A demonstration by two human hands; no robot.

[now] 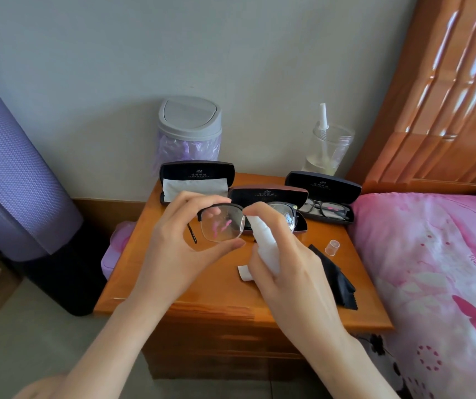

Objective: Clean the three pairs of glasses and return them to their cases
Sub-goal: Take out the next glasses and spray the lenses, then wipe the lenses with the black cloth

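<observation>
Left hand (170, 249) is raised over the desk (202, 295), holding a pair of glasses (222, 223) by one lens. The fingers (193, 201) curl over the top rim with the thumb under the bottom edge, clamped on the frame. One temple arm hangs down beside the palm.

Right hand (294, 280) is wrapped round a white spray bottle (265, 246), forefinger on its head. The head sits close against the bridge of the glasses. The other lens is partly hidden behind this hand.

Three cases stand open at the back of the desk:
- Left case (196, 172): white cloth (195, 187) inside.
- Middle case (268, 194): straight behind the held glasses; contents cannot be told.
- Right case (324, 187): second pair of glasses (327, 210) lying in it.

On the desk by the right hand are a black cloth (334, 277), a small clear cap (332, 247) and a white scrap (245, 273) partly under the hand. Behind the cases, by the wall, are a bin (189, 122) with a grey lid and a clear jar (330, 148). A bed (432, 269) with a pink cover lies along the desk's right side. A purple rolled mat (15, 168) stands at far left.
</observation>
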